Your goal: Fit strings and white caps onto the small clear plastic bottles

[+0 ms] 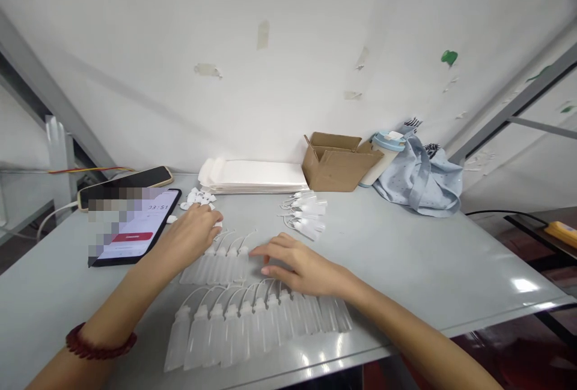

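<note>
My left hand [197,229] is beside a small pile of white caps [195,199], its fingers bent and closed. A small white cap [218,224] shows between its fingertips, partly hidden. My right hand [295,262] is over the table with its fingers stretched out and thumb apart, holding nothing. Its index fingertip is at the neck of the end bottle in a short row of translucent plastic bottles [229,268] with thin loop strings. Nearer the front edge lies a longer row of similar bottles [246,330], some partly under my right hand.
Several more small bottles [311,210] lie in a group farther back. Along the wall are a stack of white flat boxes [256,175], an open cardboard box [336,167], a cup with a blue lid [383,155] and a light blue bag [419,179]. Two phones [139,228] lie left.
</note>
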Tool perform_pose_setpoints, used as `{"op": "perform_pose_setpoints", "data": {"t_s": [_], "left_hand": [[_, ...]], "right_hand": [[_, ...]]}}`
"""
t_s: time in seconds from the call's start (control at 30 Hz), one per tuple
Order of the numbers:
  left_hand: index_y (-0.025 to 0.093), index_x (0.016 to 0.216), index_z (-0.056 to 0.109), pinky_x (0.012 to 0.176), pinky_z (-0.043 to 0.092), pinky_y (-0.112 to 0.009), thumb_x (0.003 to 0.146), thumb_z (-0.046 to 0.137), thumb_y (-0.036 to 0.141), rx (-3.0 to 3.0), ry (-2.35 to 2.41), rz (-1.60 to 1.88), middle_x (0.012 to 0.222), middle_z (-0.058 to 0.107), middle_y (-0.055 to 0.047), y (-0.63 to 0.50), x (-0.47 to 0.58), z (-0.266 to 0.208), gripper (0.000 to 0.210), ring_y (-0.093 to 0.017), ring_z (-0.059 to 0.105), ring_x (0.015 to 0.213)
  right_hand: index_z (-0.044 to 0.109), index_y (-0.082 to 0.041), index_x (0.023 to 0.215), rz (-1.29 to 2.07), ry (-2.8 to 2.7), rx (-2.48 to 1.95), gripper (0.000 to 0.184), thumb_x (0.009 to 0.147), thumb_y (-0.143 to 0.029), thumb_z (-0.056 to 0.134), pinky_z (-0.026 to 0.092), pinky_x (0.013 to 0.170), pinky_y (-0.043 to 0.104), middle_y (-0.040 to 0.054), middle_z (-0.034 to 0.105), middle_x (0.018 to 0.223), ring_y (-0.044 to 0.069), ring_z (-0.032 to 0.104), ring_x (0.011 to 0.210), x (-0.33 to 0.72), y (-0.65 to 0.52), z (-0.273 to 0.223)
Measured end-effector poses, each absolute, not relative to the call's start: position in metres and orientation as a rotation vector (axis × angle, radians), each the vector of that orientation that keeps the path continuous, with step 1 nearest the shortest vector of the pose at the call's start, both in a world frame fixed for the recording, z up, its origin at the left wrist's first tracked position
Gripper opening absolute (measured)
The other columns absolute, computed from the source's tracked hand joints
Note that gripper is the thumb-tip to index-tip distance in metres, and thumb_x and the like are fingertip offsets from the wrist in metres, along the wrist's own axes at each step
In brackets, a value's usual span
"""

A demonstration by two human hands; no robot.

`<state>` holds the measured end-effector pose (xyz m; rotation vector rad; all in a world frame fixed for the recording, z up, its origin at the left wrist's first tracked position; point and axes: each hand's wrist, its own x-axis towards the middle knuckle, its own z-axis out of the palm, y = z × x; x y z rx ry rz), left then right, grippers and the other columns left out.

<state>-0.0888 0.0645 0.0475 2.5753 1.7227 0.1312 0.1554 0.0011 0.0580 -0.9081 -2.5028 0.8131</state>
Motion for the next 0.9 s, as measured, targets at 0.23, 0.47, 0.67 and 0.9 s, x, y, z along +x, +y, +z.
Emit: {"op": "perform_pose_setpoints", "data": {"t_s": [0.23, 0.47, 0.67, 0.9], "left_hand": [[0.012, 0.088, 0.066, 0.079, 0.043, -0.041, 0.085, 0.04, 0.022, 2.623, 1.726, 0.105, 0.092, 0.063, -0.016, 0.063, -0.088, 0.047, 0.028, -0.033, 0.054, 0.096], [0.014, 0.085, 0.062, 0.079, 0.043, -0.04, 0.085, 0.04, 0.017, 2.67, 1.693, 0.119, 0.09, 0.063, -0.014, 0.061, -0.086, 0.043, 0.023, -0.032, 0.054, 0.095], [0.015, 0.08, 0.06, 0.077, 0.044, -0.041, 0.085, 0.039, 0.019, 2.675, 1.694, 0.173, 0.088, 0.065, -0.013, 0.059, -0.085, 0.045, 0.023, -0.031, 0.055, 0.093], [0.016, 0.09, 0.06, 0.079, 0.046, -0.039, 0.086, 0.038, 0.033, 2.461, 1.606, 0.432, 0.094, 0.066, -0.011, 0.051, -0.074, 0.059, 0.029, -0.027, 0.057, 0.095]], "right_hand": [[0.056, -0.016, 0.126, 0.701, -2.635, -0.867, 0.033, 0.097, -0.026, 0.044, 0.043, 0.086, 0.032, 0.0074, 0.056, 0.09, 0.018, 0.05, 0.088, 0.139, 0.005, 0.049], [0.057, -0.015, 0.124, 0.679, -2.682, -0.918, 0.032, 0.097, -0.025, 0.042, 0.043, 0.084, 0.03, 0.0072, 0.054, 0.09, 0.017, 0.051, 0.087, 0.137, 0.002, 0.054], [0.06, -0.017, 0.117, 0.659, -2.676, -0.961, 0.028, 0.097, -0.027, 0.042, 0.043, 0.082, 0.031, 0.0054, 0.053, 0.086, 0.016, 0.051, 0.082, 0.135, 0.003, 0.05], [0.059, -0.018, 0.114, 0.61, -2.581, -1.009, 0.026, 0.094, -0.032, 0.049, 0.046, 0.076, 0.031, 0.006, 0.053, 0.088, 0.017, 0.051, 0.079, 0.143, 0.006, 0.048]]}}
